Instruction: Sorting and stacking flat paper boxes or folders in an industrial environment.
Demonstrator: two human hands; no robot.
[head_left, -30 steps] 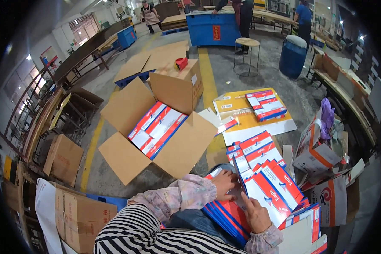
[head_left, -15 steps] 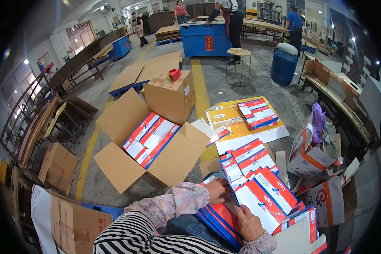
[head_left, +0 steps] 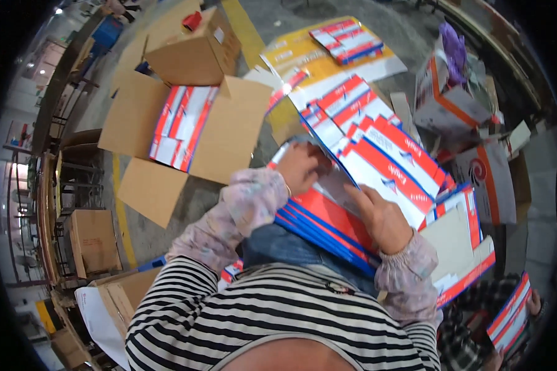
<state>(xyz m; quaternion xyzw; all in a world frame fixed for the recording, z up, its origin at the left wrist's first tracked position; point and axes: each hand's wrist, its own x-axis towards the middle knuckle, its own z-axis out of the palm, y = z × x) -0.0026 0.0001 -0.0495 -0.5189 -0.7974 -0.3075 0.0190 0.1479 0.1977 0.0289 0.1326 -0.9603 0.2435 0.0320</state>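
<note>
A stack of flat red, white and blue printed cartons (head_left: 328,229) lies across my lap. My left hand (head_left: 300,168) is at its upper end, fingers bent down onto a greyish carton surface; their tips are shaded and blurred. My right hand (head_left: 380,216) grips the edge of a printed carton on the right side of the stack, thumb uppermost and the other fingers partly hidden. Just beyond it, a fanned pile of the same cartons (head_left: 387,167) leans against the lap stack. Left of my hands stands an open brown box (head_left: 232,127) with its flaps spread, holding printed cartons in rows.
A closed brown box (head_left: 195,52) with a red tape dispenser (head_left: 192,21) on top stands behind the open one. Farther off, a carton bundle (head_left: 346,40) rests on a yellow sheet (head_left: 294,55). White boxes (head_left: 452,93) crowd the right; another person's hand (head_left: 534,303) holds cartons lower right.
The view has tilted down and turned, so my torso now shows. My left hand has bent further over the stack's upper end, and a greyish carton surface shows between my hands.
</note>
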